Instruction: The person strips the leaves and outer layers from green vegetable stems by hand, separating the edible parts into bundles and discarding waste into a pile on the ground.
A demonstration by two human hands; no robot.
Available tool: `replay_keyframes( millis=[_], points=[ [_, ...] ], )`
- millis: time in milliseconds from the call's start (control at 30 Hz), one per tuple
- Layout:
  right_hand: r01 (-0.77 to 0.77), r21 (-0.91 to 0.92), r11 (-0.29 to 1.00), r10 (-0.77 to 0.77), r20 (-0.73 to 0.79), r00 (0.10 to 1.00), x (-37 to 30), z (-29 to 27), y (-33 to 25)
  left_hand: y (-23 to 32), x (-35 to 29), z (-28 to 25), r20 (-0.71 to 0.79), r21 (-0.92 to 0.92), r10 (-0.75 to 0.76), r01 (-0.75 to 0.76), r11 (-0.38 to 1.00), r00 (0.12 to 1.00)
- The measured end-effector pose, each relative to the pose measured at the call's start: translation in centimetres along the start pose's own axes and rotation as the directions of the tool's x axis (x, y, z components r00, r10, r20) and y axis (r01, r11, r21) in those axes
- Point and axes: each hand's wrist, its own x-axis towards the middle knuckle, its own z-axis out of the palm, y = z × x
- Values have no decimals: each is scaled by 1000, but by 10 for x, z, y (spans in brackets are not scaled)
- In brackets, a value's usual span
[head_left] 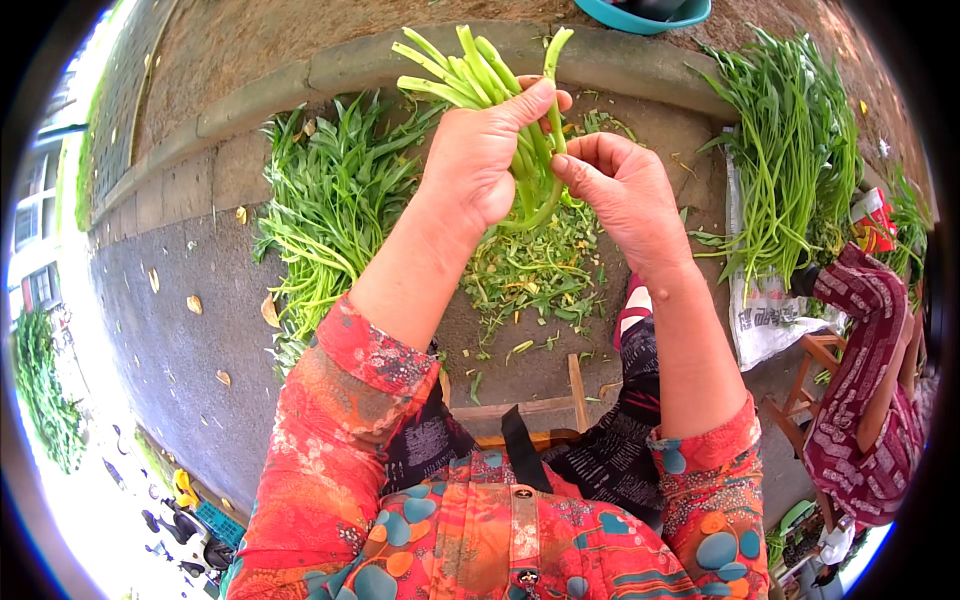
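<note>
The left hand point(475, 165) grips a bunch of green stems point(470, 75); the right hand's point(620, 195) fingers point(572, 160) pinch one stem point(553, 90) above the trimmings point(530, 270).

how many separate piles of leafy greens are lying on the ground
2 full piles: one pile of greens on the ground beyond the left hand, one long-stemmed pile on a white sack beyond the right hand. Trimmed scraps lie between; more may be hidden.
</note>
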Motion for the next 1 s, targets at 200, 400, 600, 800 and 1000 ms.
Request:
replay_keyframes(
  millis=[200, 400, 600, 800, 1000],
  points=[
    [-123, 164, 979, 111, 76, 991, 2, -13, -6, 7, -2, -2, 39, 129, 32, -37, 991, 999],
    [-121, 471, 874, 101, 69, 993, 4, -31, -7, 21, -2, -7, -58, 258, 159, -139, 956, 986],
    [-94, 608, 788, 102, 22, 995, 8, -49, -5, 29, -2, -8, -165, 334, 224, -159, 929, 961],
    [58, 646, 761, 29, -123, 992, 6, -66, -16, 30, -5, -9, -193, 414, 262, -164, 896, 946],
    [157, 653, 741, -94, -130, 987, 6, -92, -13, 30, -6, -8, -156, 382, 236, -162, 910, 959]
  ],
)
